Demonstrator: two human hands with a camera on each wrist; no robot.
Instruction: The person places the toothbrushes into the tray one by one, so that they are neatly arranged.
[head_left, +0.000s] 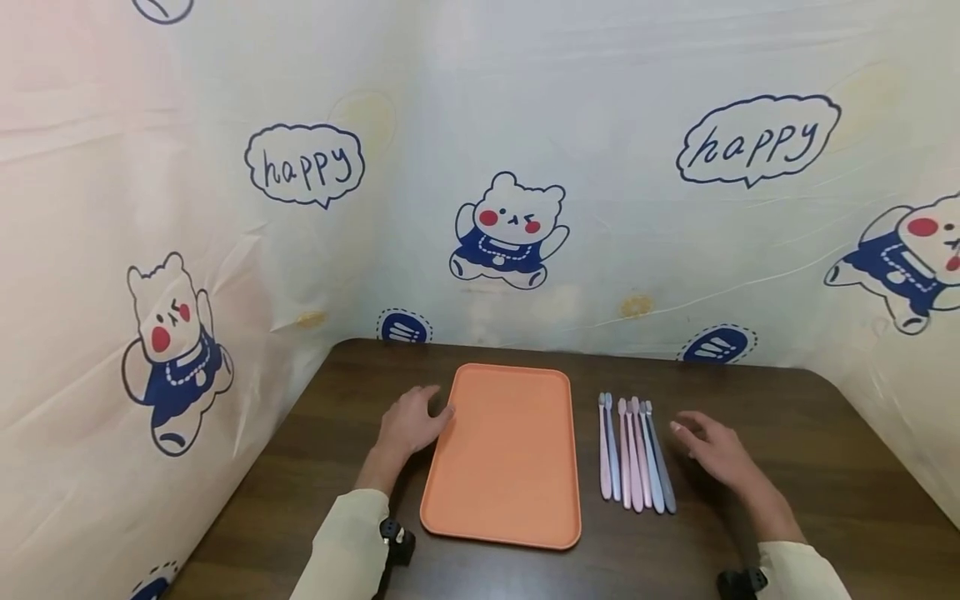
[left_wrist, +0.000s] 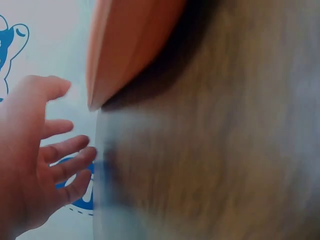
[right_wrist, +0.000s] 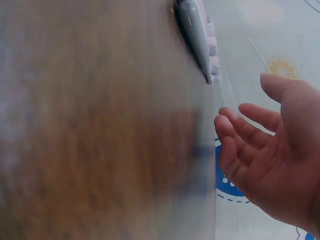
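An orange rectangular tray [head_left: 504,458] lies on the dark wooden table, its edge also showing in the left wrist view as an orange rim [left_wrist: 125,45]. Beside the tray's left edge is my left hand [head_left: 408,423], fingers loosely spread [left_wrist: 45,155], holding nothing; whether the thumb touches the rim I cannot tell. Several toothbrushes [head_left: 636,454] in pink, blue and grey lie side by side, heads away from me, right of the tray. My right hand [head_left: 716,450] is just right of the grey one [right_wrist: 196,40], relaxed and empty, its fingers slightly bent [right_wrist: 270,150].
The brown table [head_left: 810,467] has rounded far corners. Behind it and at the sides hangs a pale curtain [head_left: 615,208] printed with bears and the word happy. Dark wrist cameras sit at both cream sleeves [head_left: 348,542].
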